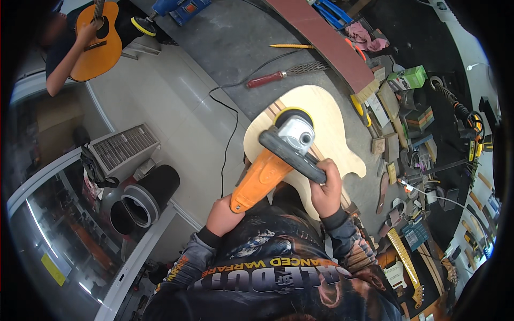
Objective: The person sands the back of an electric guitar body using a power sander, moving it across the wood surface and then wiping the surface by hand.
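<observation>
An orange power polisher (pixel 259 175) with a silver head and a round yellow-rimmed pad lies over a pale wooden guitar body (pixel 324 115), which has darker stripes down its middle. My left hand (pixel 222 215) is wrapped round the rear of the orange housing. My right hand (pixel 325 190) grips the end of the black loop handle (pixel 284 152). The pad is mostly hidden under the head. The guitar body rests at the edge of a dark worktop (pixel 225 43), above my lap.
A rasp with red handle (pixel 265 79), power cord (pixel 230 109), long sanding board (pixel 337 43) and scattered wood blocks (pixel 391 150) surround the body. At upper left, another person (pixel 59 69) holds an acoustic guitar (pixel 96 56). A blue tool (pixel 187 8) lies beyond, a black cylinder (pixel 160 190) lower left.
</observation>
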`<action>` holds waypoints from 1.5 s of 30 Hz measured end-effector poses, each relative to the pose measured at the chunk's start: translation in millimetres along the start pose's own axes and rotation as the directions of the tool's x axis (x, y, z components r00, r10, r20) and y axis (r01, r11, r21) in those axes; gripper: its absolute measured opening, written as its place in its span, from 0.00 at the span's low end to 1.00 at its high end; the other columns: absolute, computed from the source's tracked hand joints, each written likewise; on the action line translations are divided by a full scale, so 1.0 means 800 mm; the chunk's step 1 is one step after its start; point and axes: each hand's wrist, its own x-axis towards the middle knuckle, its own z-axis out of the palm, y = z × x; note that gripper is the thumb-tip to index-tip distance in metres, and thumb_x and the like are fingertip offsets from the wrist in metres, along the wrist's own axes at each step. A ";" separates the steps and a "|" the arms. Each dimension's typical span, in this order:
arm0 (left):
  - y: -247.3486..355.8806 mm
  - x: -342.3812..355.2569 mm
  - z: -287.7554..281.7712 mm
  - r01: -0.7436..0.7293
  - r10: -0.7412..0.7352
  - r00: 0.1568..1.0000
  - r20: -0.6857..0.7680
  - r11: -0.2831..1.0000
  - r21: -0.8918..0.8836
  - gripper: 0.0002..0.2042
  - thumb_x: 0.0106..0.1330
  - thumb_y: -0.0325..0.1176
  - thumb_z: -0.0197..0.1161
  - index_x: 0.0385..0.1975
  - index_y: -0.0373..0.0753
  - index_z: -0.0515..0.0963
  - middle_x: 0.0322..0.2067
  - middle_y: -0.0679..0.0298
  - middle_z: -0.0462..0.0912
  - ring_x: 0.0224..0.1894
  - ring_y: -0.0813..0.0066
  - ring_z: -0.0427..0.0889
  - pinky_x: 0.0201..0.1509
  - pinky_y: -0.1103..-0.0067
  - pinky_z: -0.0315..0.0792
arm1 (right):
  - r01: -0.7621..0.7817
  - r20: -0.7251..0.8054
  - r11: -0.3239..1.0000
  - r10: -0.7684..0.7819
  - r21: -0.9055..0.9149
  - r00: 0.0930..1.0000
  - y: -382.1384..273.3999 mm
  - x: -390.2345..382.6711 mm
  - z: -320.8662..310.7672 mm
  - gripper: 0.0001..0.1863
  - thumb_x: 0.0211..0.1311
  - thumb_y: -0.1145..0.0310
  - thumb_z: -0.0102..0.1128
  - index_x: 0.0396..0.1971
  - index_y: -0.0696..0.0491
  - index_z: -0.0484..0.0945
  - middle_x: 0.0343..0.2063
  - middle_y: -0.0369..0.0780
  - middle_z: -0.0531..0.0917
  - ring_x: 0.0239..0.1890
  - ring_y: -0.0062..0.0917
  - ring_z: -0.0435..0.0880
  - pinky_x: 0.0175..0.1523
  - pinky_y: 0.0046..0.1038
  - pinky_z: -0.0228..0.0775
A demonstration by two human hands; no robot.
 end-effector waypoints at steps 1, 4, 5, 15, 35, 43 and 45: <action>-0.002 0.001 -0.002 -0.003 0.003 1.000 0.004 1.000 0.002 0.15 0.63 0.30 0.75 0.48 0.31 0.87 0.41 0.42 0.92 0.47 0.39 0.93 0.51 0.61 0.86 | 0.039 0.009 0.999 -0.039 0.001 0.999 -0.006 0.011 0.005 0.15 0.57 0.87 0.64 0.43 0.59 0.77 0.37 0.49 0.78 0.42 0.48 0.80 0.52 0.41 0.73; 0.000 0.007 -0.006 0.025 -0.027 0.999 -0.034 0.998 -0.065 0.15 0.63 0.29 0.75 0.47 0.30 0.87 0.40 0.43 0.93 0.47 0.41 0.93 0.51 0.62 0.86 | 0.090 0.026 0.996 -0.090 0.018 0.996 -0.019 0.039 0.018 0.15 0.55 0.87 0.64 0.44 0.60 0.77 0.38 0.50 0.78 0.44 0.50 0.79 0.54 0.42 0.74; 0.002 0.011 -0.007 0.018 -0.022 0.999 -0.044 0.995 -0.094 0.14 0.63 0.29 0.74 0.47 0.30 0.87 0.40 0.43 0.93 0.47 0.42 0.94 0.51 0.63 0.86 | 0.096 0.032 0.995 -0.097 0.029 0.995 -0.020 0.045 0.019 0.16 0.55 0.87 0.63 0.44 0.60 0.77 0.38 0.51 0.78 0.45 0.51 0.79 0.55 0.42 0.74; 0.030 0.009 0.004 -0.004 0.003 0.999 0.044 1.000 0.020 0.15 0.63 0.30 0.75 0.48 0.31 0.87 0.41 0.41 0.92 0.47 0.39 0.92 0.52 0.61 0.86 | -0.026 -0.023 1.000 0.025 -0.018 0.999 0.015 -0.005 -0.018 0.15 0.56 0.87 0.63 0.43 0.59 0.76 0.36 0.49 0.77 0.40 0.47 0.79 0.52 0.40 0.74; 0.006 0.005 0.008 -0.014 0.014 1.000 -0.002 1.000 0.014 0.14 0.63 0.28 0.74 0.47 0.29 0.87 0.41 0.42 0.93 0.48 0.41 0.94 0.51 0.62 0.86 | 0.038 -0.043 0.999 -0.037 0.008 0.998 0.009 -0.005 -0.010 0.16 0.54 0.85 0.65 0.44 0.60 0.77 0.37 0.50 0.77 0.44 0.51 0.79 0.52 0.45 0.73; -0.022 -0.006 -0.013 0.015 -0.015 1.000 -0.008 1.000 0.007 0.13 0.64 0.28 0.74 0.46 0.29 0.87 0.39 0.47 0.94 0.45 0.49 0.96 0.49 0.64 0.85 | 0.087 0.002 0.995 -0.088 0.049 0.996 -0.009 0.015 0.024 0.18 0.53 0.83 0.66 0.46 0.58 0.79 0.40 0.50 0.79 0.47 0.51 0.79 0.56 0.46 0.73; -0.031 -0.011 -0.021 0.124 -0.125 0.992 -0.025 0.992 -0.019 0.11 0.67 0.29 0.73 0.44 0.28 0.86 0.27 0.59 0.90 0.28 0.71 0.90 0.34 0.71 0.79 | 0.216 0.057 0.974 -0.220 0.065 0.974 -0.016 0.031 0.041 0.17 0.54 0.83 0.64 0.46 0.58 0.78 0.39 0.50 0.78 0.46 0.53 0.79 0.54 0.46 0.73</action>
